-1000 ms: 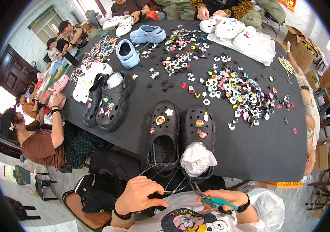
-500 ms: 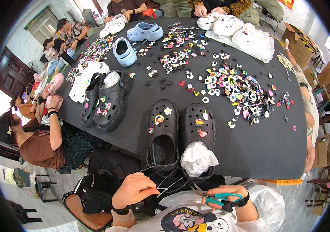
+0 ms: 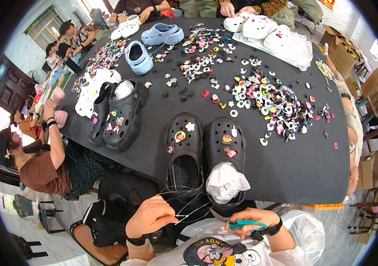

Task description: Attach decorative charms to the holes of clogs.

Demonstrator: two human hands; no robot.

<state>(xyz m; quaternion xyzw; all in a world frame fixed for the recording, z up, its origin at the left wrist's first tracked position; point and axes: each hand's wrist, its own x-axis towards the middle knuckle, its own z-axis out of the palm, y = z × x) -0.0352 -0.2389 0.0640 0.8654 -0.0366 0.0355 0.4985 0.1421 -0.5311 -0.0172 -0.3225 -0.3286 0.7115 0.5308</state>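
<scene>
Thin pale strings (image 3: 189,205) are running from the black clogs (image 3: 204,153) at the bench's (image 3: 286,177) near edge down to the left hand (image 3: 150,218), whose fingers are pinching the strands together. At three o'clock of it, the right hand (image 3: 247,221) is gripping teal-handled scissors (image 3: 237,223), fingers curled through the loops, blades parted and pointing toward the strings. White paper (image 3: 225,182) is stuffing the right clog. Colourful charms (image 3: 268,99) are lying scattered at one o'clock.
</scene>
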